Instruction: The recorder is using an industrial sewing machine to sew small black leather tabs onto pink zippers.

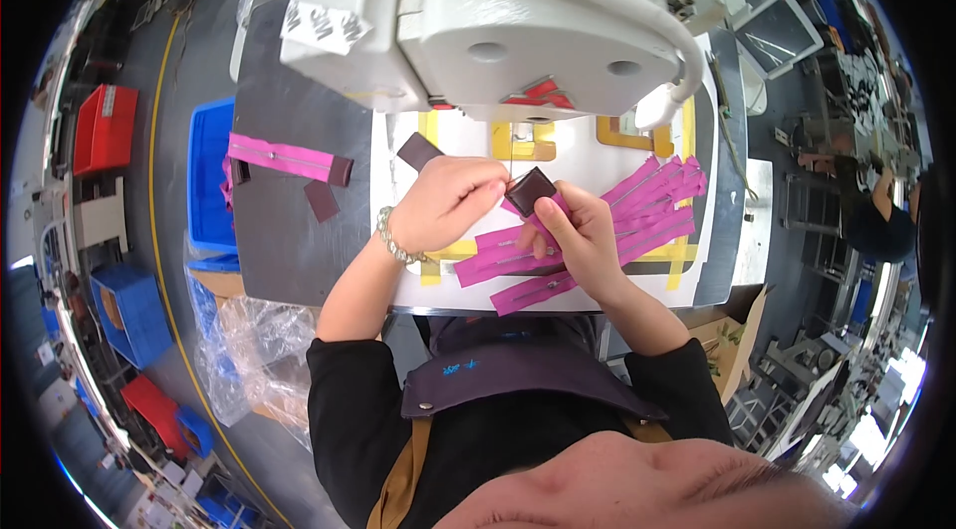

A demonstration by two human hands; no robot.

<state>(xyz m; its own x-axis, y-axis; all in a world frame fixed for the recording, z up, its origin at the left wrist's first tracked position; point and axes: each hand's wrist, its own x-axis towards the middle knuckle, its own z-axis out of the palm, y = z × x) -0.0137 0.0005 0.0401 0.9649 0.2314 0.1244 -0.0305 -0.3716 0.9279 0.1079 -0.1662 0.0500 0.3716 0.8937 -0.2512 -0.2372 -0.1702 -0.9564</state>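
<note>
My right hand (578, 240) grips a small dark brown square tab (531, 192) joined to pink zipper tape. My left hand (448, 195) is pinched at the tab's left edge, near a thin thread; what its fingertips hold is unclear. Several pink zippers (637, 210) lie under and right of my hands. A loose brown piece (416, 148) sits behind my left hand. At the left, a pink zipper with a brown end (284, 155) lies on the grey table (289, 260), near another small brown piece (322, 200).
A white sewing machine (528, 21) overhangs the work area, with yellow templates (632, 137) beneath. Blue bin (209, 185) and plastic bags (254, 360) stand left; a cardboard box (732, 350) is lower right. Another person (876, 220) is at the far right.
</note>
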